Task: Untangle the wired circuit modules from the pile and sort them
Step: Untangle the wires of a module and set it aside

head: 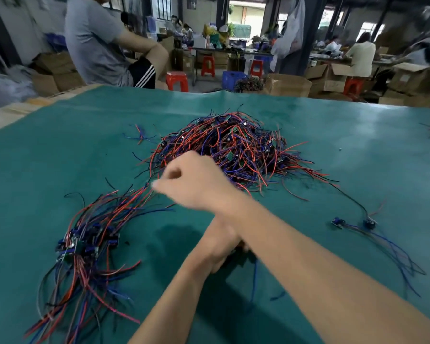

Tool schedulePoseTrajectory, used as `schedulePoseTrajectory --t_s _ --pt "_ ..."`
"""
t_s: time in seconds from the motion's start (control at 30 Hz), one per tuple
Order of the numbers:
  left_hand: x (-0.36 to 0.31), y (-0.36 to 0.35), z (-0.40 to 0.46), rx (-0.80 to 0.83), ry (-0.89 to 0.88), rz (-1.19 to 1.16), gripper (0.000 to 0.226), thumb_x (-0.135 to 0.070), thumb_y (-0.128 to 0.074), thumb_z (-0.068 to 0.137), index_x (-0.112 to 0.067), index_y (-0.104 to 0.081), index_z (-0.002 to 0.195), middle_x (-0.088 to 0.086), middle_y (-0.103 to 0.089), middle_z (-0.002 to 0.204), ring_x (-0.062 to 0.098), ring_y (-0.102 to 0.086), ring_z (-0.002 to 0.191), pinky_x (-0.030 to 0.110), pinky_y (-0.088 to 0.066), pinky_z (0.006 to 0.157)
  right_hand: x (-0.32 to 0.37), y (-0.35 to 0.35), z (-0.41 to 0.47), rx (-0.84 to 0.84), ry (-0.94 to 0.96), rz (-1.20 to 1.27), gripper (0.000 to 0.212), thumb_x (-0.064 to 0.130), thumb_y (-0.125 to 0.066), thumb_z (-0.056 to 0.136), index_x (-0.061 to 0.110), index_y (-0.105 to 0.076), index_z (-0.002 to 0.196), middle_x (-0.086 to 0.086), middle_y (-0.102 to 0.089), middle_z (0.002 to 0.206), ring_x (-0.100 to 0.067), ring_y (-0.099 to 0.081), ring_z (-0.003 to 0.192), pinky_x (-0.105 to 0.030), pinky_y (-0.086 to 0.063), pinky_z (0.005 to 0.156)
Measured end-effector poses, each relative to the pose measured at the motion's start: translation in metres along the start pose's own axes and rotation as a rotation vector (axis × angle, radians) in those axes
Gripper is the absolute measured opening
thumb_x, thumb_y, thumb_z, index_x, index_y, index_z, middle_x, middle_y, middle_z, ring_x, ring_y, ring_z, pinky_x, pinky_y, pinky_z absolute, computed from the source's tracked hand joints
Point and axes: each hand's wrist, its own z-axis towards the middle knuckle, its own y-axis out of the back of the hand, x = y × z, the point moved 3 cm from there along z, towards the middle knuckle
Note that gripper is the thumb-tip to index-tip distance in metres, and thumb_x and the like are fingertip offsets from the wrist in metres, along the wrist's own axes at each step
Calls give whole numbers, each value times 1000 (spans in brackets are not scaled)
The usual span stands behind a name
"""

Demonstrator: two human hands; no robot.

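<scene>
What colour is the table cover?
Teal green table cover, plain, seen in the head view.

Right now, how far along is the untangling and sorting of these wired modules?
Partway, at best. Done: a sorted bundle lies at the left with its modules grouped together. In hand: the right hand is curled at the near edge of the tangled pile, by wires; the left hand, partly hidden under the right forearm, grips something dark. Left: most of that pile, plus two loose modules at the right.
</scene>
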Motion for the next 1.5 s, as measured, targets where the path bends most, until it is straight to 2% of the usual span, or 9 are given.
schedulePoseTrajectory --t_s 0.13,0.23,0.33,0.47,0.63,0.87,1.07,1.3,1.5 --pt "-2 -4 2 -10 47 -72 15 3 -56 90 -8 -64 95 12 -67 71 14 -57 49 19 -35 42 -73 33 34 -110 -147 -229 14 22 -64 82 26 -76 89 -6 -76 108 -30 -68 104 -35 -55 94" --pt "-3 -3 2 -11 59 -63 17 5 -52 93 -2 -62 106 10 -67 70 15 -58 50 19 -36 43 -125 51 46 -105 -269 -336 22 30 -59 92 24 -75 106 -12 -67 126 -36 -61 115 -42 -51 102" --pt "-4 -2 1 -1 62 -65 17 4 -52 94 -1 -62 107 9 -68 71 15 -59 52 19 -38 45 -155 49 45 -20 -331 -378 31 37 -53 98 16 -74 106 -16 -68 118 -37 -63 106 -42 -51 99" --pt "-5 -2 0 -7 73 -61 16 4 -52 94 -2 -62 105 7 -69 70 14 -59 52 19 -38 46 -166 42 39 -42 -372 -251 28 31 -63 94 11 -75 111 -14 -74 107 -33 -67 101 -37 -55 91" --pt "-5 -2 -1 -23 91 -74 17 4 -52 94 0 -62 107 7 -68 70 15 -59 54 19 -39 47 -174 53 29 -267 -387 -90 20 14 -64 86 21 -82 82 -6 -79 92 -28 -71 92 -32 -55 87" --pt "-5 -2 -1 -48 97 -87 18 5 -51 94 6 -61 110 9 -66 70 17 -58 55 20 -40 48 -186 77 1 -478 -374 227 14 19 -70 78 19 -79 68 0 -76 71 -23 -73 76 -39 -59 74" --pt "-4 -1 2 -82 104 -176 17 2 -53 96 1 -61 110 14 -69 80 17 -61 59 19 -44 50 -167 72 -46 -542 -270 556 15 27 -66 66 19 -79 65 -3 -76 70 -7 -63 57 -23 -49 54" --pt "-4 2 7 -118 84 -326 26 -26 -45 106 -8 -61 114 6 -73 91 18 -66 67 26 -49 56 -141 18 -99 -336 -179 579 18 21 -61 68 19 -79 64 -12 -69 60 -15 -57 54 -31 -45 53" --pt "0 5 7 -175 72 -283 22 -15 -48 104 1 -63 102 14 -71 82 19 -63 61 27 -52 54 -133 -2 -106 -118 -123 651 22 15 -56 69 10 -72 55 -7 -70 58 -6 -53 47 -13 -38 47"
